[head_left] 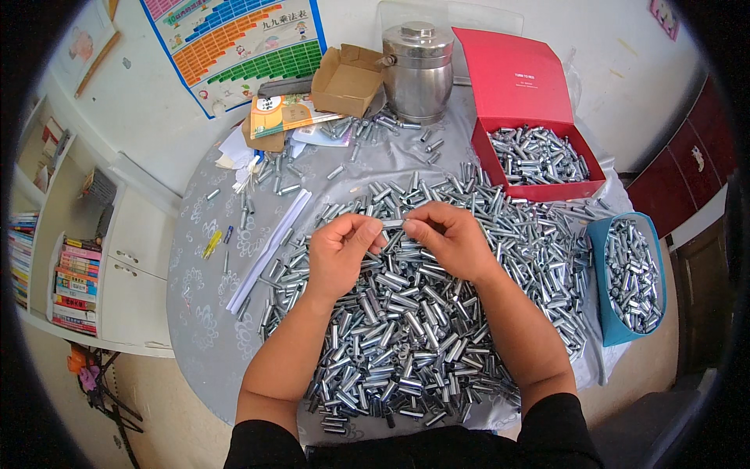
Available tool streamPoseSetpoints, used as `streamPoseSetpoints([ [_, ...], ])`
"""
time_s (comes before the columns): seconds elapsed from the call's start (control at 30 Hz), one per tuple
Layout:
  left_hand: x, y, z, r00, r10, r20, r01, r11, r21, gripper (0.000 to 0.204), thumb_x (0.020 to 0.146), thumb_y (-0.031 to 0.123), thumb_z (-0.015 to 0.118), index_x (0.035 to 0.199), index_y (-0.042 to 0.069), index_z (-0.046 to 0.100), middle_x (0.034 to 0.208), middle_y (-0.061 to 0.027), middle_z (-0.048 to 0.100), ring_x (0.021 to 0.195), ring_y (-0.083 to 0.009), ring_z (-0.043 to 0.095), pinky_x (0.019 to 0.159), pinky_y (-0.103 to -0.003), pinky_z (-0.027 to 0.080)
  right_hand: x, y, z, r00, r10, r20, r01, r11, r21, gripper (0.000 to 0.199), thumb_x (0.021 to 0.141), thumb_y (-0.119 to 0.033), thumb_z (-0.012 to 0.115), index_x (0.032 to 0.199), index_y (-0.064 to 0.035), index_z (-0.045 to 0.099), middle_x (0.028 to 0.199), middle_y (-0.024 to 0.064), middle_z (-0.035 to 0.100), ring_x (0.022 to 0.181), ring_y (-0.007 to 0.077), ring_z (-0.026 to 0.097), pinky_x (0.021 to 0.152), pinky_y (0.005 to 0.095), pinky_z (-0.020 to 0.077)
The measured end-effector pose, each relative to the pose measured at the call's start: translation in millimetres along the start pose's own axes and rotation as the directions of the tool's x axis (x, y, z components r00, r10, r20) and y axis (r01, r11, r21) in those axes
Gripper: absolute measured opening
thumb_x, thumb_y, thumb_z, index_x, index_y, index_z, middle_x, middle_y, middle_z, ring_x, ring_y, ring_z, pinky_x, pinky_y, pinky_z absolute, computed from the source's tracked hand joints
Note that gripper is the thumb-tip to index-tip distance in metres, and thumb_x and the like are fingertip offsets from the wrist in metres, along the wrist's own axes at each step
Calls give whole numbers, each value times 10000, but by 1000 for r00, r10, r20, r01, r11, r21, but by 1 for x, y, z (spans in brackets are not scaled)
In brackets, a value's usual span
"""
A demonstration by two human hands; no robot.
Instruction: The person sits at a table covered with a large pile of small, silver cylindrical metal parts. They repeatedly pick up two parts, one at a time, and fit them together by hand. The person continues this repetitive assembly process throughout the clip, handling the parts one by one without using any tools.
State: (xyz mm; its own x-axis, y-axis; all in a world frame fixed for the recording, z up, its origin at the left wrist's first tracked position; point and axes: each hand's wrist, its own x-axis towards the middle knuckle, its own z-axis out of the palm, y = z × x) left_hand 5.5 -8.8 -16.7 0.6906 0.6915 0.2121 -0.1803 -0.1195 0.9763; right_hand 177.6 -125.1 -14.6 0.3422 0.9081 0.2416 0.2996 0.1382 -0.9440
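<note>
Above the middle of the pile, my left hand (341, 248) and my right hand (451, 238) pinch the two ends of one small silvery metal sleeve anchor (392, 223), held level between thumbs and fingers. My fingertips cover its ends. Beneath both hands spreads a broad heap of loose metal sleeves and bolts (406, 328), which reaches from the table's near edge to its far side. Shorter, wider tubes lie nearest me, and longer, thinner bolts lie beyond and to the right.
A red lidded box (539, 190) of bolts stands at the far right. A blue bin (625, 338) full of metal parts is at the right edge. At the back are a steel pot (419, 78) and a cardboard box (348, 82). A white folded strip (269, 252) lies left.
</note>
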Motion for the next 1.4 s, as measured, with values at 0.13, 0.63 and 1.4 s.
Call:
streamPoseSetpoints([
  [0.13, 0, -2, -3, 999, -34, -6, 34, 999, -22, 209, 962, 189, 616, 967, -17, 652, 814, -74, 682, 704, -109, 610, 643, -230, 484, 1, -7, 4, 999, -19, -32, 22, 997, 75, 218, 873, -139, 729, 1050, -24, 673, 840, 13, 621, 706, 71, 540, 633, 233, 460],
  [0.63, 0, 2, 0, 999, -27, -25, 26, 1000, -16, 198, 957, 172, 624, 944, -20, 668, 790, -51, 682, 684, -83, 596, 641, -221, 488, 1, -8, 2, 998, 69, 3, -69, 991, 118, 284, 883, -95, 713, 1145, -21, 632, 917, -17, 639, 771, 44, 550, 702, 201, 459],
  [1.4, -1, -2, -1, 999, -19, -37, 18, 1000, -8, 212, 962, 204, 615, 958, -5, 649, 795, -70, 683, 667, -101, 601, 593, -212, 454, 1, -6, 1, 1000, 3, 0, -3, 1000, 17, 222, 887, -122, 711, 1062, -2, 648, 817, -3, 641, 737, 45, 548, 652, 226, 461],
])
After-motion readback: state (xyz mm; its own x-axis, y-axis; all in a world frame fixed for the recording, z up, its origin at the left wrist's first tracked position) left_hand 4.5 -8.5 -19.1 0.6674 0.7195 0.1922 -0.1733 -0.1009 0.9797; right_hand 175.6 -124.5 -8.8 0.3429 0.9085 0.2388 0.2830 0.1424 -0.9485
